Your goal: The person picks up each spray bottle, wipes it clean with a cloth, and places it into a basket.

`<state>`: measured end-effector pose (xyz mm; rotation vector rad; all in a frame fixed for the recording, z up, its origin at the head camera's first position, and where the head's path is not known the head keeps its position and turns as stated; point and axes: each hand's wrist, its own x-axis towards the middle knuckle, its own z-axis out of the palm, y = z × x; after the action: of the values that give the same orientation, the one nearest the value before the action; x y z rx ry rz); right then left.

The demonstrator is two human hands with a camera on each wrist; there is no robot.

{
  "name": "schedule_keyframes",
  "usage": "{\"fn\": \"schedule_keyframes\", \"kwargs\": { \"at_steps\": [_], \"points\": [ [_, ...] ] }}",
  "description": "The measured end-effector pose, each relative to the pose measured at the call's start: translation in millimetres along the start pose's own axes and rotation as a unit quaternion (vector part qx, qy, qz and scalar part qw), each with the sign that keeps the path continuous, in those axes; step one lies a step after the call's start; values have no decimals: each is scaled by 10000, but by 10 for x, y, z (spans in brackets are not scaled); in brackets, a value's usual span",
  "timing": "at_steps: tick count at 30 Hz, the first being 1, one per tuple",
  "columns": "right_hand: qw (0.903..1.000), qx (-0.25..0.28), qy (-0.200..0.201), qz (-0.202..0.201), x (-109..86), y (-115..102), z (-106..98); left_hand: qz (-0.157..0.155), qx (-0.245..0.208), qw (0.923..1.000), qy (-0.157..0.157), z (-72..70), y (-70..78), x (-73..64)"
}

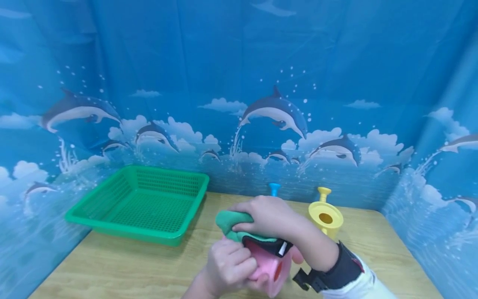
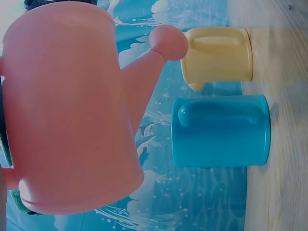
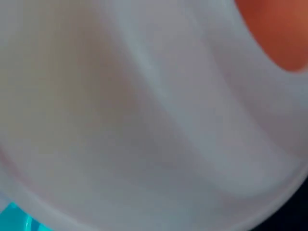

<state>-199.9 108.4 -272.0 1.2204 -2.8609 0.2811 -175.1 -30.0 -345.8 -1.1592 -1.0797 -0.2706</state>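
Note:
A pink toy watering can (image 1: 266, 259) is tilted over the table, its orange-lined opening turned to the right. My left hand (image 1: 229, 263) grips it by the handle side, with the fingers curled. Above it, my right hand (image 1: 267, 214) holds a green cloth (image 1: 225, 220) with a dark underside and a white tag, pressed on the can's surface. In the left wrist view the pink can (image 2: 72, 106) shows its smooth side and round-tipped spout, and a bit of green cloth peeks out behind it. The can's pale, blurred surface (image 3: 144, 134) fills the right wrist view.
A yellow watering can (image 1: 333, 224) stands behind my right forearm. Beside it, a blue watering can (image 2: 221, 134) is mostly hidden by my right hand in the head view. At the left sits a green mesh basket (image 1: 123, 229). A dolphin-print curtain (image 1: 224, 54) surrounds the wooden table (image 1: 123, 265).

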Motion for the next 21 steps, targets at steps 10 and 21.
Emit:
{"fn": "schedule_keyframes", "kwargs": {
  "at_steps": [10, 21],
  "points": [
    [9998, -83, 111, -107, -24, -10, 12, 155, -91, 9998, -8, -19, -7, 82],
    [9989, 237, -231, -325, -157, 70, -93, 52, 18, 10000, 21, -3, -21, -6]
  ]
}}
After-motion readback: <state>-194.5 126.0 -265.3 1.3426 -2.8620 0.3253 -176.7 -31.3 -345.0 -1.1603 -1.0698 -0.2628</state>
